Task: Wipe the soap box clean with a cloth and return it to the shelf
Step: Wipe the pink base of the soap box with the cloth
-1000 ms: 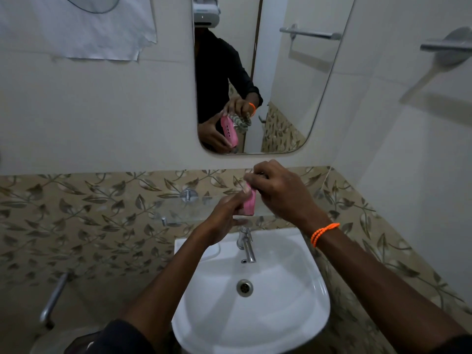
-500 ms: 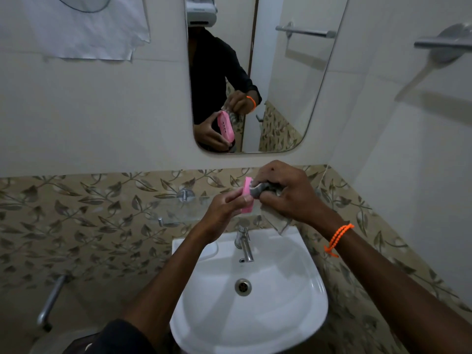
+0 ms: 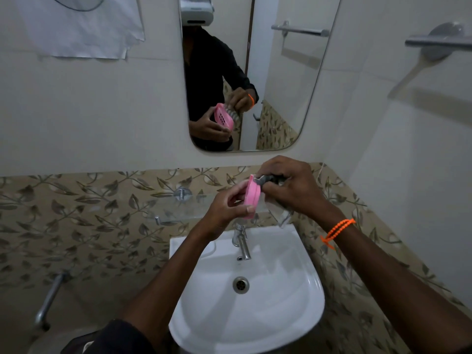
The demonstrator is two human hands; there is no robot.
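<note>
The left hand [image 3: 224,208] pinches the pink soap box [image 3: 251,198] between thumb and curled fingers, while the right hand [image 3: 288,185] bunches a grey cloth [image 3: 270,180] in curled fingers against the box's upper right edge. The box sits at the centre of the frame, above the tap [image 3: 241,242], standing on end with its long axis nearly vertical. It is oval and ridged; the mirror [image 3: 281,98] above shows drain holes in its far face. Behind the hands runs a glass shelf [image 3: 178,208], bare to the left; the white sink [image 3: 255,315] lies open below.
</note>
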